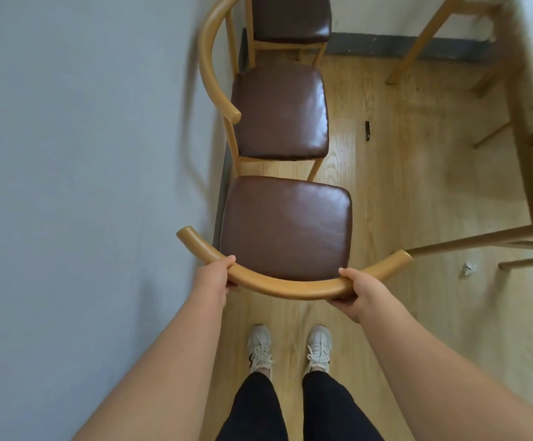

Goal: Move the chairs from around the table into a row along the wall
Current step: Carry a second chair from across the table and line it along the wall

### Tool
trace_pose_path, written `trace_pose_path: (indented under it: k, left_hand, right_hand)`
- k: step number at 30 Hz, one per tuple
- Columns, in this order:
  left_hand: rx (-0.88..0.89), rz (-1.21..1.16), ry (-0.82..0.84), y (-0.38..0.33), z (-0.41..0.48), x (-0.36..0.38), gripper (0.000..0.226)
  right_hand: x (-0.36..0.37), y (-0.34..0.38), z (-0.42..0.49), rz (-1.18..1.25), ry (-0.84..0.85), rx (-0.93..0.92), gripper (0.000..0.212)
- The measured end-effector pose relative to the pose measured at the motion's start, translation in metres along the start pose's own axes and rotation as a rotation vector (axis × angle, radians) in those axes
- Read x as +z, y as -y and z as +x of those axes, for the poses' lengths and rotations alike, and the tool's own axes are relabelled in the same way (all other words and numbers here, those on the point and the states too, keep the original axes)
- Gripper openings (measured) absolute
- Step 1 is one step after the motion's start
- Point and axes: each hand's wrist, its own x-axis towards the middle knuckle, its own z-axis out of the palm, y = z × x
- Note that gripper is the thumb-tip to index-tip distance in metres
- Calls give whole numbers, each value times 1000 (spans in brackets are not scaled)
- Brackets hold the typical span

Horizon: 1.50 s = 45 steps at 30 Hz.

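Note:
A wooden chair with a brown leather seat (pixel 285 226) stands right in front of me, its curved backrest toward me. My left hand (pixel 215 276) grips the left part of that backrest and my right hand (pixel 359 291) grips the right part. Beyond it a second chair (pixel 279 111) of the same kind stands against the wall (pixel 83 154) on the left, its backrest to the wall. A third chair (pixel 290 17) stands behind that one, partly cut off by the top edge. The three seats line up along the wall.
A wooden table (pixel 526 128) with slanted legs fills the right side. A crumpled bit of paper (pixel 468 268) and a small dark object (pixel 367 130) lie on the wood floor. My feet in white shoes (pixel 290 348) stand just behind the held chair.

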Motion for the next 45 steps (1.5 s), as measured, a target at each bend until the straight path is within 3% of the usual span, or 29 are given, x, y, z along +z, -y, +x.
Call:
trace_pose_path:
  k: [4,8,12,16,18,22,24,29,33,36,39,45]
  left_hand:
    - [-100,50,27,16,1,-9,29]
    - [-186,20,41,38,-2,-22,45]
    - [-158,53,-5,66,-5,-26,52]
    - [-109,72,13,90,-16,-14,43]
    - [-135,98,63,102,-26,-4,39]
    - [-191,217,192,130,-48,15,30]
    - [-176,201,191,137,-55,19,25]
    - [-110,225,149,141,-55,8,33]
    - [-100,229,133,136,-57,-3,39]
    - [-83,241,126,126,-54,-8,35]
    - [-28,276,107,110,-50,-12,32]
    - [94,360,76,69,-27,-18,27]
  right_hand:
    - [-8,-13,-2,-30,-85,64,47]
    - [-25,-18,3,-54,-187,75,35]
    - [-45,-19,10,-55,-245,82,55]
    - [-67,-8,20,-144,-344,-68,65]
    - [-72,-1,20,-182,-335,-124,64]
    - [-79,2,20,-23,-272,-100,48]
    - [-87,-1,21,-156,-187,-113,47]
    - [-107,-35,23,-192,-30,-122,43]
    - [-117,-65,21,-196,-14,-89,18]
    - [-123,-80,24,-147,-108,-4,32]
    - [-117,-100,15,-143,-98,14,40]
    - [-78,-146,-2,-92,-17,123,31]
